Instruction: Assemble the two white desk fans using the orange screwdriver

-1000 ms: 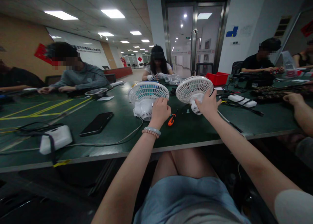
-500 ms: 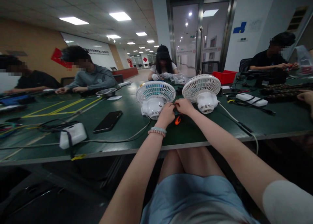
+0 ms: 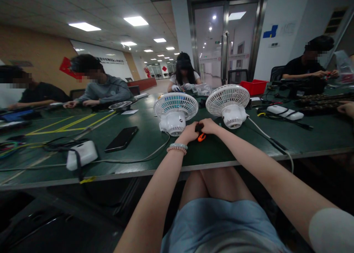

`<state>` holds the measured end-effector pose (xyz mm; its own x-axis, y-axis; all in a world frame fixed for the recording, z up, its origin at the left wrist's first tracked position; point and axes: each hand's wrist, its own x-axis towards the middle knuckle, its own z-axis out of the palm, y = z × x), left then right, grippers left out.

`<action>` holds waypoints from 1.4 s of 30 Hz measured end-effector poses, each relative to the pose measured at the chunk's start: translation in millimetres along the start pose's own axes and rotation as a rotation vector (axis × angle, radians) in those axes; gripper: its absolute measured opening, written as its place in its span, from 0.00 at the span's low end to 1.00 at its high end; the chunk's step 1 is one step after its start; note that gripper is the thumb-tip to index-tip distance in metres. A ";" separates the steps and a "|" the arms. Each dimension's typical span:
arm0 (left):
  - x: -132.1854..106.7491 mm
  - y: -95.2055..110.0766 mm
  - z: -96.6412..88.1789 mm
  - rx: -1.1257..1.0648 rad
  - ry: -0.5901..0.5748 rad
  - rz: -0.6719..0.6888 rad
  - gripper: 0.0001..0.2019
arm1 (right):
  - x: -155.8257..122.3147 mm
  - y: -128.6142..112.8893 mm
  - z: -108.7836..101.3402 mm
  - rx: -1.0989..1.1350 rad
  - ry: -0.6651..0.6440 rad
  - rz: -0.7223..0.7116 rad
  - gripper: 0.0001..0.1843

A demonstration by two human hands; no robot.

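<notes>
Near the table's (image 3: 235,149) front edge, between two white fans (image 3: 176,111), the left hand (image 3: 189,132) and right hand (image 3: 208,125) meet with fingers curled on a small orange-and-black screwdriver (image 3: 201,137). It looks light, stiff and apt to roll. The ridged handle seems the surest place to grip it.

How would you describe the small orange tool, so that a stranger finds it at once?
On the long green table, two white fans stand in front of the person. Between their bases the left hand and right hand meet, and the orange tool shows just beneath them. It is the only orange thing there.
</notes>
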<state>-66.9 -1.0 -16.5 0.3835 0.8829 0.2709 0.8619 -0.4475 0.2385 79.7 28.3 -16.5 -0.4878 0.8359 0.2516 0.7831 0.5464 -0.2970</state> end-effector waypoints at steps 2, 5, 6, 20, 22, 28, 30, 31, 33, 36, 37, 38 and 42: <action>1.2 -0.6 0.1 -0.002 -0.008 -0.004 0.23 | 0.2 1.5 0.6 0.004 -0.003 -0.005 0.20; 1.1 1.7 -2.1 0.018 0.028 0.031 0.22 | 0.8 3.5 1.7 0.003 -0.012 -0.015 0.20; 0.3 3.3 -3.8 0.030 0.066 0.069 0.21 | 0.8 3.8 2.0 0.002 -0.014 -0.018 0.19; -15.7 -3.6 -31.6 0.141 0.861 -0.126 0.24 | -14.6 -16.6 -14.5 -0.076 0.086 0.226 0.26; -16.2 0.0 -31.7 0.128 0.835 -0.074 0.20 | -16.0 -22.3 -13.2 -0.053 0.040 0.300 0.30; -16.4 10.0 -28.0 0.171 0.757 -0.030 0.13 | -16.3 -30.7 -8.8 -0.065 -0.102 0.381 0.26; -17.6 10.5 -28.2 0.186 0.778 -0.058 0.12 | -16.3 -29.3 -8.7 -0.081 -0.122 0.384 0.26; -18.4 10.7 -28.6 0.195 0.778 -0.058 0.12 | -16.3 -28.1 -8.8 -0.088 -0.123 0.386 0.25; -19.9 11.8 -29.3 0.215 0.744 -0.026 0.11 | -16.5 -25.6 -9.0 -0.103 -0.121 0.387 0.24; -21.2 14.8 -28.4 0.234 0.643 0.057 0.11 | -16.8 -22.0 -9.1 -0.119 -0.115 0.367 0.22; -21.3 15.6 -27.4 0.235 0.617 0.077 0.10 | -17.1 -21.1 -9.3 -0.125 -0.110 0.357 0.22; -21.3 15.8 -26.2 0.232 0.599 0.092 0.10 | -17.4 -20.6 -9.6 -0.132 -0.103 0.349 0.21; -19.7 12.3 -23.9 0.194 0.597 0.088 0.10 | -19.9 -21.2 -12.3 -0.145 -0.071 0.352 0.19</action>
<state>-71.8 -27.2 3.4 0.2527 0.5873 0.7689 0.9013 -0.4318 0.0336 77.6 -0.6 -3.9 -0.2010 0.9753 0.0913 0.9514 0.2166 -0.2187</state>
